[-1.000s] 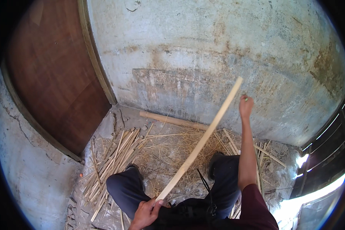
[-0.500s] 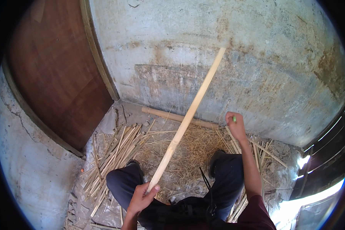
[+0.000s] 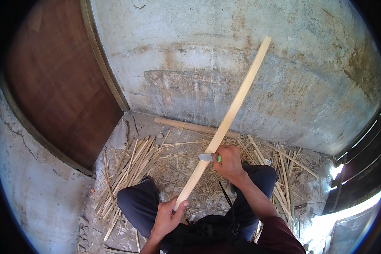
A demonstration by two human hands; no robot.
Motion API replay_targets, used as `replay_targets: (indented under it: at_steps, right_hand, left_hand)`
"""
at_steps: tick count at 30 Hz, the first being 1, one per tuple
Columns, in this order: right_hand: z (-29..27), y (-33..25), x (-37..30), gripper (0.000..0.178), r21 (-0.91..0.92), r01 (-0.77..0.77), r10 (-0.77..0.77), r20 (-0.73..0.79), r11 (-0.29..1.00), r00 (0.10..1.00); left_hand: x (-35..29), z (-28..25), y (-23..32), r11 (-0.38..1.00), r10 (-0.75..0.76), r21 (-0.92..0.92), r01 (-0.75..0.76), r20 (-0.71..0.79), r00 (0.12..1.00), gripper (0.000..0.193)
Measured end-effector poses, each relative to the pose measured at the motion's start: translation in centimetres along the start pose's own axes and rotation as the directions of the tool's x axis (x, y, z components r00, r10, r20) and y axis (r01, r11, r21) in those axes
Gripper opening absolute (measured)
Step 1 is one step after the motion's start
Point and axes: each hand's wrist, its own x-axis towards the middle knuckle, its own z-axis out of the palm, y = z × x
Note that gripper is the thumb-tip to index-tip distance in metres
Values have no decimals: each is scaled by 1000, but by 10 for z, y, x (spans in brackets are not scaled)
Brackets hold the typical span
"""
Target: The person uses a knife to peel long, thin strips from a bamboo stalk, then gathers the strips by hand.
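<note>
The near end of a long, pale strip of wood is being held by the left hand. A small knife with some green on it is being gripped by the right hand, and the knife is being held across the strip of wood. The hands are being held apart. The strip of wood is being held at a slant, its far end in front of the wall. The floor between the legs is being covered by yellow bits. Sticks are lying on both sides, and a pole by the wall.
</note>
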Motion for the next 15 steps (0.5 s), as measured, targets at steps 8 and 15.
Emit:
replay_targets:
  at_steps: [8,15]
  right_hand:
    - [4,0,1,7,-22,28,-28,19,999,999]
    - [11,2,6,12,-32,-16,15,-17,999,1000]
  left_hand:
    - [-5,0,2,998,1,57,0,-19,1000,22]
    - [-8,4,-5,994,17,112,-12,-43,999,21]
